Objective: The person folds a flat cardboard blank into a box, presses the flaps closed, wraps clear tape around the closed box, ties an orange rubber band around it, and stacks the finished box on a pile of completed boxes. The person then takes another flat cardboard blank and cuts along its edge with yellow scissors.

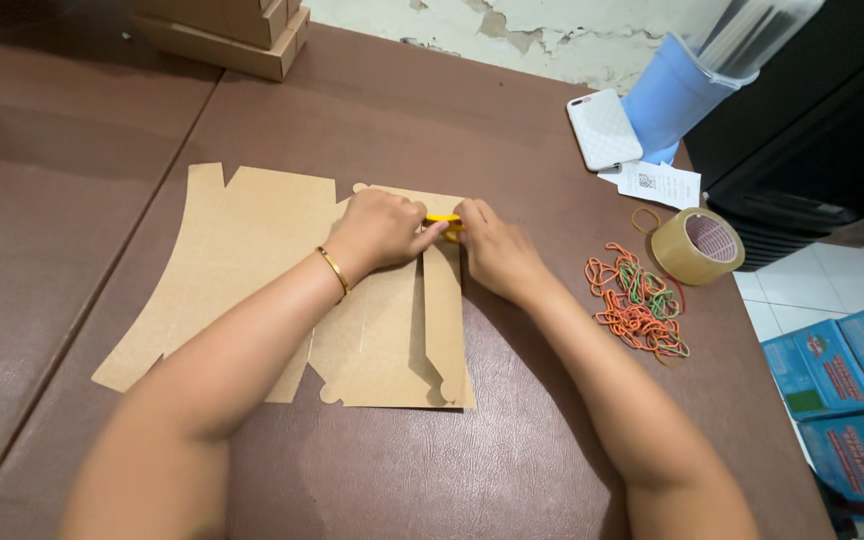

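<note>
- Lying flat on the brown table [512,460], nearest the person, is an unfolded brown cardboard box blank [252,260].
- At its far edge, the left hand [382,230] and right hand [492,250] meet, both pinching a yellow rubber band [444,219] between their fingertips.
- To the right, well apart, lies a heap of coloured rubber bands [640,302].
- Beyond it sit a tape roll [697,246], a paper slip [660,184] and a white phone [603,129].
</note>
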